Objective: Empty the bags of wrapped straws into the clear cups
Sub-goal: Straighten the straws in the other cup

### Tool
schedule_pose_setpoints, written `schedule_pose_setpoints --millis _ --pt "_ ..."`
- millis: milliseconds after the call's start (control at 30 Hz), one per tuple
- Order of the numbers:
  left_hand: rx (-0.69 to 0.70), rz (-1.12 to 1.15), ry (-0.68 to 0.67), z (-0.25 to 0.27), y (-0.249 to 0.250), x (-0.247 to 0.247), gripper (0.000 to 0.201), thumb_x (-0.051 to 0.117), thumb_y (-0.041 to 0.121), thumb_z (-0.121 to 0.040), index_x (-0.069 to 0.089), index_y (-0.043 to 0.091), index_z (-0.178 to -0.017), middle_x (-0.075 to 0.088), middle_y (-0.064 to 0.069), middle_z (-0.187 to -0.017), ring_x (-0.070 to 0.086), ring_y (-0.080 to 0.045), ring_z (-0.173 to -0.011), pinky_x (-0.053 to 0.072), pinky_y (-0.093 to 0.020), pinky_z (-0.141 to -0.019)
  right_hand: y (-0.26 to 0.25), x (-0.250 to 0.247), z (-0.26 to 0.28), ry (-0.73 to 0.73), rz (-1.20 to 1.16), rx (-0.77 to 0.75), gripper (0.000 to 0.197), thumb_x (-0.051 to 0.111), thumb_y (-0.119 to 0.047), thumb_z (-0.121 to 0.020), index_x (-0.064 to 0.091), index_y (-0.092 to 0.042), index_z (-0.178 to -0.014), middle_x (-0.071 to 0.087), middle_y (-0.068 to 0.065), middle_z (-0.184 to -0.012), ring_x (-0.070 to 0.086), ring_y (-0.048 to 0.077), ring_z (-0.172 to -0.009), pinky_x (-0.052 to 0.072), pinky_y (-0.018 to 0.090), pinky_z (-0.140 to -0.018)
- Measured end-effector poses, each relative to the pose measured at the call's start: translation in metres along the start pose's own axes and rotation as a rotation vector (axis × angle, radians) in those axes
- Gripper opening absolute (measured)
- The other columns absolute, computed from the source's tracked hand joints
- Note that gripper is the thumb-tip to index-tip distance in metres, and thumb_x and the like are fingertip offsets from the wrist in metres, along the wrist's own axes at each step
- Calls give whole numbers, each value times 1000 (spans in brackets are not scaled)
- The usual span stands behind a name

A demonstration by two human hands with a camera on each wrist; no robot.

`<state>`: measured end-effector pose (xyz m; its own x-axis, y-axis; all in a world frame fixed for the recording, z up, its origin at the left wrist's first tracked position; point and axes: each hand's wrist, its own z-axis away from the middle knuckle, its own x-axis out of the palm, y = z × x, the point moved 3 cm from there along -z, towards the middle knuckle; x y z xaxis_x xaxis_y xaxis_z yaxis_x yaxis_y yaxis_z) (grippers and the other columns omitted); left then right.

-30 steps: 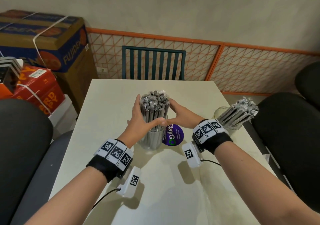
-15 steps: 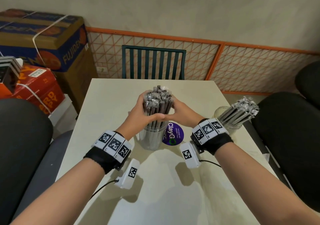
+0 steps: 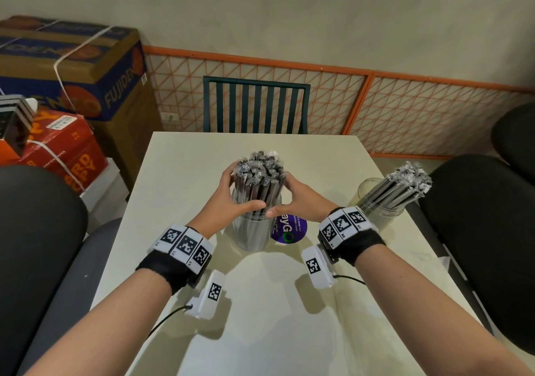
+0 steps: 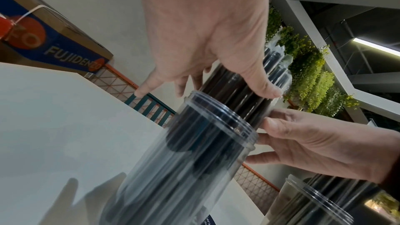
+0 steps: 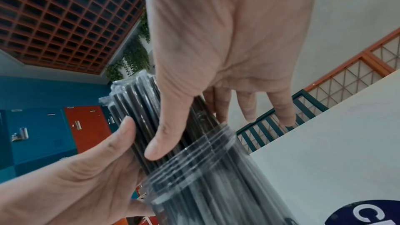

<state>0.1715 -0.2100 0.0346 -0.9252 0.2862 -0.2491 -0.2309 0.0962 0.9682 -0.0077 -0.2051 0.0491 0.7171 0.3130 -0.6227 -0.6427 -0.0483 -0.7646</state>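
A clear cup (image 3: 254,231) stands mid-table, packed with dark wrapped straws (image 3: 259,173) that stick out well above its rim. My left hand (image 3: 240,190) and right hand (image 3: 289,196) clasp the straw bundle just above the rim, thumbs in front and nearly touching, fingers round the back. In the left wrist view my left thumb (image 4: 266,88) presses on the straws (image 4: 238,88) above the cup (image 4: 205,143). The right wrist view has my right thumb (image 5: 160,143) on the straws (image 5: 134,109) over the cup's rim (image 5: 194,146). A second clear cup (image 3: 376,199) at the right holds leaning straws (image 3: 405,181).
A round purple sticker (image 3: 289,229) lies on the cream table (image 3: 275,317) beside the cup. A dark green chair (image 3: 256,103) stands at the far edge, with black chairs (image 3: 477,216) at both sides. Stacked cardboard boxes (image 3: 72,66) sit at the far left.
Both hands have closed in on the bundle, pulling the straws tighter together. The bundle rose slightly half a second ago and now sits a little lower in the cup.
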Motion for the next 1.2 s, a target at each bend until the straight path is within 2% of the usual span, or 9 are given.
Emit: schedule_pose_setpoints --millis 133,300,433,567,667,767,867,1000,1200 --pt "-7 -6 7 2 1 0 91 76 26 -73 20 24 -144 39 6 -140 36 -6 -130 30 -23 -102 0 0 0 12 -13 5 90 80 -29 -70 28 -17 -142 43 2 -145 39 16 -133 33 30 -108" --pt "-3 -67 -16 1 14 0 58 60 26 -88 34 19 -140 48 10 -125 42 -4 -117 32 -18 -93 -12 -2 -2 65 -2 -24 71 74 -28 -78 38 -16 -137 52 5 -138 46 18 -129 36 36 -110" --pt "14 -114 -113 -4 16 -12 60 53 31 -92 26 22 -145 41 12 -135 35 -4 -128 27 -23 -103 -27 -14 6 147 -38 -72 71 75 -26 -77 38 -15 -136 50 4 -140 43 15 -131 34 25 -105" --pt "11 -88 -67 1 11 -16 61 39 32 -97 12 24 -150 21 7 -156 21 1 -135 17 -18 -108 -19 -9 10 11 76 5 86 80 -28 -71 30 -14 -139 42 6 -146 38 21 -135 31 35 -112" --pt "-29 -49 22 13 10 -5 69 32 49 -92 4 28 -151 14 8 -158 15 -7 -142 13 -24 -111 -9 -13 8 -47 27 52 92 79 -26 -72 22 -15 -144 32 4 -152 29 23 -141 26 36 -116" --pt "-34 71 62 19 11 12 96 45 62 -76 -8 30 -149 15 8 -157 16 -7 -141 13 -32 -116 -5 -16 3 -97 5 92 103 79 -29 -72 11 -19 -149 21 5 -157 21 24 -144 21 46 -118" --pt "-33 -12 125 13 10 19 117 61 76 -58 -10 42 -144 16 8 -157 21 -14 -143 13 -52 -118 -10 -13 -2 -105 -22 79 105 79 -25 -72 8 -19 -149 21 5 -157 20 21 -144 18 42 -119" --pt "-38 -15 136 4 12 16 111 66 68 -55 1 46 -142 34 6 -150 35 -17 -137 22 -54 -114 -14 -7 -8 -75 -65 19 91 80 -18 -71 26 -15 -144 40 4 -147 34 17 -137 26 40 -117" --pt "-14 -31 73 4 21 10 93 68 43 -77 7 35 -146 38 1 -148 39 -18 -134 29 -49 -113 -21 -11 -7 32 -68 -29 70 76 -18 -75 39 -15 -134 56 4 -132 50 17 -124 41 35 -106"
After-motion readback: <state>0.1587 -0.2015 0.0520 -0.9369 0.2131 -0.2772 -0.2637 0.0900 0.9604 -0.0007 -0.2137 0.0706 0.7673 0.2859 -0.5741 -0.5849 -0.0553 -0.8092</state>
